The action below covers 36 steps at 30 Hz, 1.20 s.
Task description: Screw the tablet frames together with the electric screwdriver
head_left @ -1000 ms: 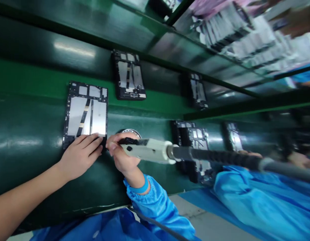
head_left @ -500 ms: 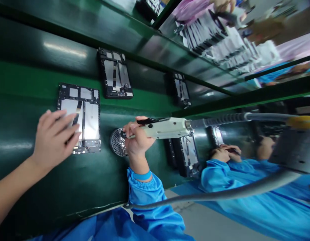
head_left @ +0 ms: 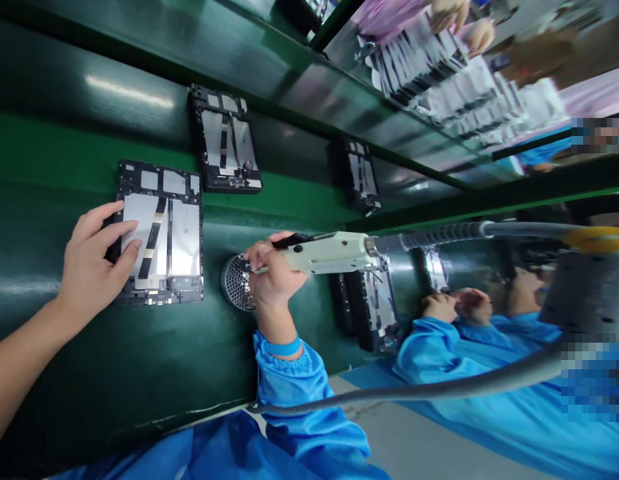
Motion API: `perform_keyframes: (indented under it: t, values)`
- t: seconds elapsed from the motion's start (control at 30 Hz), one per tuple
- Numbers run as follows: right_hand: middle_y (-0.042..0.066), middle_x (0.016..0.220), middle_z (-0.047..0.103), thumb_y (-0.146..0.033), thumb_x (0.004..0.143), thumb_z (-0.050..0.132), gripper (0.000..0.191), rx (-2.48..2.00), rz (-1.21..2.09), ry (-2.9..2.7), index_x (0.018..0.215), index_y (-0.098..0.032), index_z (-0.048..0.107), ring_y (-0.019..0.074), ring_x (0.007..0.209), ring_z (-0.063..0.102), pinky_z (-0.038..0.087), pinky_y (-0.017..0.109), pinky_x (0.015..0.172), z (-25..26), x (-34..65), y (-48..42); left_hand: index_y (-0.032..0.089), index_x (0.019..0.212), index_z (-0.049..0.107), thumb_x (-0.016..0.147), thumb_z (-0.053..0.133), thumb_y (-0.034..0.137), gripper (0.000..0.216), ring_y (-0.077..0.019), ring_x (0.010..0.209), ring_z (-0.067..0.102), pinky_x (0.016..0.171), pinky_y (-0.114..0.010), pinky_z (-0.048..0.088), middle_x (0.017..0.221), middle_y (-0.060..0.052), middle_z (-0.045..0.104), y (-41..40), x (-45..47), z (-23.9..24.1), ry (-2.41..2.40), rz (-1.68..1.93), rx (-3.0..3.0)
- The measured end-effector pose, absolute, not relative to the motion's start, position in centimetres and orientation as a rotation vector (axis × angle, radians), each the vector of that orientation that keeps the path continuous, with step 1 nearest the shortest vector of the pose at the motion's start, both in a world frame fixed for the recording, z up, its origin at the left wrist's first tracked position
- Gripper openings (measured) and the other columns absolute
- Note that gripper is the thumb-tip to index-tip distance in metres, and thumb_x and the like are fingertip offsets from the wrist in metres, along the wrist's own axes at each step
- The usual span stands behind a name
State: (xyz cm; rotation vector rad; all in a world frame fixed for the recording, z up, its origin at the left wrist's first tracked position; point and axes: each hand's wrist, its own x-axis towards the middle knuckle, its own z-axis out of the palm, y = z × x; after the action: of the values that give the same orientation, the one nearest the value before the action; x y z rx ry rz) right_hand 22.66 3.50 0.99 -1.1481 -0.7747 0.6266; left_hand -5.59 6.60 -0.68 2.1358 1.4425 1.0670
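My left hand (head_left: 92, 257) rests on the left edge of an opened tablet frame (head_left: 162, 233) that lies on the green conveyor belt (head_left: 54, 200); its fingers are spread over the frame's silver plate. My right hand (head_left: 272, 273) is wrapped round a white electric screwdriver (head_left: 322, 252), whose tip sits over a round perforated metal dish (head_left: 235, 281) just right of the tablet. A grey hose (head_left: 439, 390) and a black ribbed cable (head_left: 434, 235) run from the tool to the right.
Two more opened tablet frames (head_left: 225, 139) (head_left: 362, 175) lie farther along the belt. A stack of frames (head_left: 372, 300) stands right of the dish. A co-worker in a blue gown (head_left: 469, 373) works at the right, hands (head_left: 452, 307) together. Stacked parts (head_left: 439, 73) fill the far line.
My left hand came down onto the tablet frame's left edge. Since a second ago the screwdriver moved from the tablet's corner to the perforated dish.
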Motion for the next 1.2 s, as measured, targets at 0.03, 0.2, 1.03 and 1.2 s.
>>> perform_keyframes:
  t: [0.03,0.2,1.03,1.2]
  values:
    - [-0.014,0.048,0.047,-0.024,0.071,0.069,0.018,-1.158,0.627,-0.777,0.086,-0.025,0.058,0.0077,0.038,0.044,0.047,0.027,0.050,0.9,22.7,3.5,0.033,0.125,0.075,0.105,0.068,0.040,0.022,-0.0333,0.137,0.066,0.115,-0.058,0.059,0.153,-0.004,0.066,6.6,-5.6,-0.7,1.444,1.066,2.135]
    - [-0.015,0.049,0.045,-0.021,0.072,0.066,0.019,-1.147,0.584,-0.828,0.088,-0.025,0.058,0.0079,0.039,0.044,0.048,0.027,0.053,2.3,22.9,2.8,0.029,0.123,0.076,0.105,0.068,0.040,0.023,-0.0333,0.136,0.066,0.116,-0.055,0.058,0.151,-0.007,0.066,6.6,-5.4,-1.1,1.437,1.079,2.129]
    - [-0.010,0.060,0.056,-0.029,0.088,0.076,0.012,-1.078,0.946,-1.136,0.092,-0.028,0.065,0.0116,0.047,0.054,0.057,0.032,0.058,2.9,15.7,-1.9,0.020,0.118,0.081,0.101,0.061,0.031,0.028,-0.0345,0.138,0.063,0.118,-0.056,0.053,0.150,-0.011,0.067,6.0,-4.2,-1.1,1.435,1.048,2.076]
    - [-0.005,0.066,0.063,-0.034,0.084,0.081,0.017,-1.209,0.943,-1.197,0.091,-0.026,0.067,0.0174,0.060,0.066,0.063,0.037,0.067,0.7,16.8,-2.7,0.018,0.118,0.080,0.102,0.063,0.030,0.026,-0.0336,0.137,0.064,0.118,-0.057,0.054,0.149,-0.014,0.067,6.4,-4.5,-2.0,1.422,1.111,2.094]
